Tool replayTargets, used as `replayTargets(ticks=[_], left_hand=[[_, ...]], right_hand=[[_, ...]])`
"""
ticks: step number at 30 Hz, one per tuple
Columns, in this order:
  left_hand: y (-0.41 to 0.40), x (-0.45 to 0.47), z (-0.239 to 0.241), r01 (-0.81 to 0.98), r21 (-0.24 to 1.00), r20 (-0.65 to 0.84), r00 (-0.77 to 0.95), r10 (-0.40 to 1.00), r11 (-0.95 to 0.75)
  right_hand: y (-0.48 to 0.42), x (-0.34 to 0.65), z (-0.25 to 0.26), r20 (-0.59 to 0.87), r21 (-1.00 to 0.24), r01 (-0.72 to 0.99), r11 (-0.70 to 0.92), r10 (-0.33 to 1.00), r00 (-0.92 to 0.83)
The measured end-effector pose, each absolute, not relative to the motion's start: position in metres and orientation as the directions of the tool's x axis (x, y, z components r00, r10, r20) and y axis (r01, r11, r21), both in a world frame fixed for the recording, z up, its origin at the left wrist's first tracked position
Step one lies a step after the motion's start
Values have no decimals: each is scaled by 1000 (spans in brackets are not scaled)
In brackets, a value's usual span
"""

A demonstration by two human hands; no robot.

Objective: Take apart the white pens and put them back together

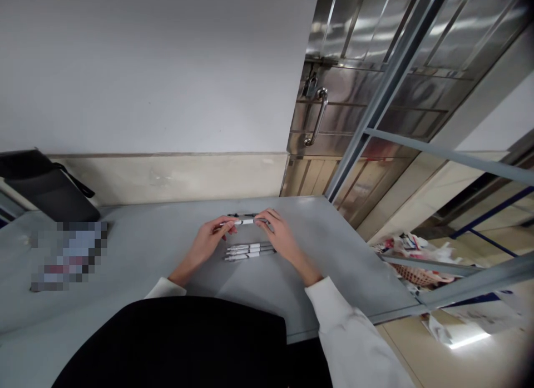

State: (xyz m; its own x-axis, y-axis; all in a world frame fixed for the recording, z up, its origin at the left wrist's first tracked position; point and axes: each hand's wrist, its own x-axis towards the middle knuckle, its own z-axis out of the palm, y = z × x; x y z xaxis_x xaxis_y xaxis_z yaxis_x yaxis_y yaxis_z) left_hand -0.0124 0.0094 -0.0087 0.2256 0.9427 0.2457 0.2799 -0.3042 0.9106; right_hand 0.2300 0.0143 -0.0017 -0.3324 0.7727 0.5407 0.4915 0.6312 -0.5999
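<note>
A white pen [245, 222] with dark parts is held level between my two hands, above the grey tabletop. My left hand [209, 238] pinches its left end with thumb and fingers. At the other end, the fingers of my right hand [280, 236] close round the pen and hide its tip. Just behind it, a dark pen-like thing [242, 214] shows partly between the hands. Several white-and-grey pens [249, 250] lie side by side on the table, nearer to me and below the held one.
On the left of the grey table [158, 249] stand a black case [50, 188] with a strap and a blurred-out flat item [75, 254]. A metal frame post [362, 132] rises at the right corner. Beyond it are a metal door [334, 82] and a filled basket [417, 274].
</note>
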Motion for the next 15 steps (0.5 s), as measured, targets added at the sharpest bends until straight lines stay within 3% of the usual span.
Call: replayTargets(ticks=[9, 15], left_hand=[[8, -11, -9, 283, 919, 207, 242, 948, -273], [8, -10, -8, 293, 917, 205, 235, 950, -270]], right_hand=[[12, 229, -1, 432, -753, 407, 517, 855, -286], [13, 228, 0, 468, -792, 325, 518, 855, -223]])
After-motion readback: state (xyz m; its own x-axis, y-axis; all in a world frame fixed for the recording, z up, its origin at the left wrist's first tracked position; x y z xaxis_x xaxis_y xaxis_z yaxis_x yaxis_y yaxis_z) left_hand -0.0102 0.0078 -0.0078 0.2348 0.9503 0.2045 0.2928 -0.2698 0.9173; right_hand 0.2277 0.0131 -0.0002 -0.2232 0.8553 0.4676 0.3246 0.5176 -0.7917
